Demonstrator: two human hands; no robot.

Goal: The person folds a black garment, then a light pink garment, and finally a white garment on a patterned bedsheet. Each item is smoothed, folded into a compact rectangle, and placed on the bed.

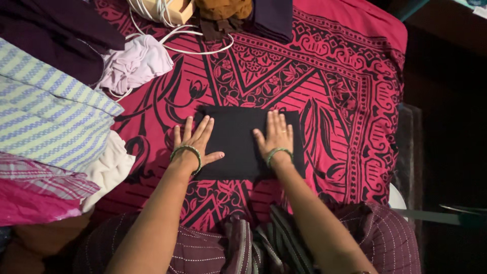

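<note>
A folded black cloth lies flat on a red bedsheet with a black pattern. My left hand rests palm down on the cloth's left edge, fingers spread, partly on the sheet. My right hand presses flat on the cloth's right part, fingers together. Each wrist carries a green bangle. Neither hand grips anything.
At the left lies a pile of clothes: a blue-and-white striped fabric, a pale pink garment, a white cloth, pink checked fabric. White cord, a brown garment and dark folded cloth sit at the top. The bed's edge is on the right.
</note>
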